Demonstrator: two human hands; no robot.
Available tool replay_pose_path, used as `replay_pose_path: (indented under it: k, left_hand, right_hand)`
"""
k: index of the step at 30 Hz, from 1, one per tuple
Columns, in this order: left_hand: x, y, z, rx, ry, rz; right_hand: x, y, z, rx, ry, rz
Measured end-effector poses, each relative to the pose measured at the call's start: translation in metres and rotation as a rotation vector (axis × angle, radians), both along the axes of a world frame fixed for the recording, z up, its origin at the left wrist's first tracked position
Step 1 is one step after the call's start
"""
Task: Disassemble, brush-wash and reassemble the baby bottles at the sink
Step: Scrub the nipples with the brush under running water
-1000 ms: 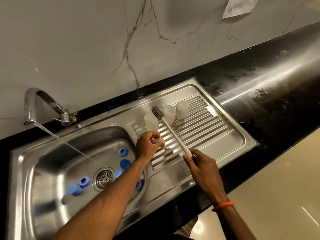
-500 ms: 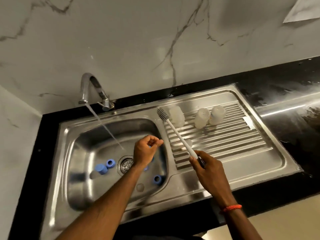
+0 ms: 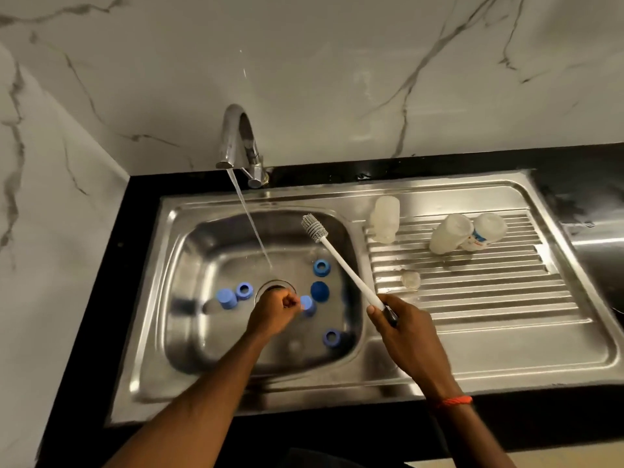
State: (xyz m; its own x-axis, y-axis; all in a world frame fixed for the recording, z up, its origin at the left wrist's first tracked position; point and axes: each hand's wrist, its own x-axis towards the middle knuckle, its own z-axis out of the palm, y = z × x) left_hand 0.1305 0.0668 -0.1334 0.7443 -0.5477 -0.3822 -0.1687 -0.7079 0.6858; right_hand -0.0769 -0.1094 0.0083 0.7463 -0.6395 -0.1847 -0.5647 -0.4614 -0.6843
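Setting: marble wall [image 3: 337, 79], black counter, steel sink [image 3: 189, 211] mid-frame; tap [image 3: 236, 140] running into the basin.
Basin, left of centre: blue rings and caps [image 3: 227, 298] scattered round the drain; probably light, stiff and wet-slick, best pinched by the rim.
Left hand [image 3: 275, 310]: low over the drain, fingers curled beside a blue cap [image 3: 307, 304]; cannot tell whether it holds anything.
Right hand [image 3: 403, 324]: wrapped round the bottle brush [image 3: 341, 261] handle, bristles over the basin.
Drainboard, right: three clear bottles [image 3: 450, 233]; likely light and slippery, grasp round the body.

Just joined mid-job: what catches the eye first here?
The tap is running into the basin, where blue bottle parts lie scattered round the drain. The right hand holds a white brush over the basin; the left hand hovers by a blue cap. Clear bottles sit on the drainboard.
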Motion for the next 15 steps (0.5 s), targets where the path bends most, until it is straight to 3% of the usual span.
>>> replay_pose_path:
  k: [5,7,9,11,15]
  left_hand:
    - [-0.014,0.007,-0.015,0.194,0.014,-0.119]
    - [-0.019,-0.002,-0.009,0.029,-0.093,0.034]
    - [-0.015,-0.026,0.008,-0.276,-0.151,0.211]
    - [-0.007,-0.062,0.034,-0.515,-0.144,0.26]
    - [0.015,-0.147,0.073,-0.586,-0.014,0.135]
  right_hand:
    - [0.0,0.004,0.0,-0.007,0.014,-0.004]
    - [-0.002,0.005,0.003,-0.009,-0.004,-0.024]
    - [-0.005,0.004,0.005,-0.011,-0.03,-0.063]
    - [-0.008,0.003,0.008,-0.01,-0.061,-0.105]
    - [-0.011,-0.001,0.016,-0.025,-0.118,-0.182]
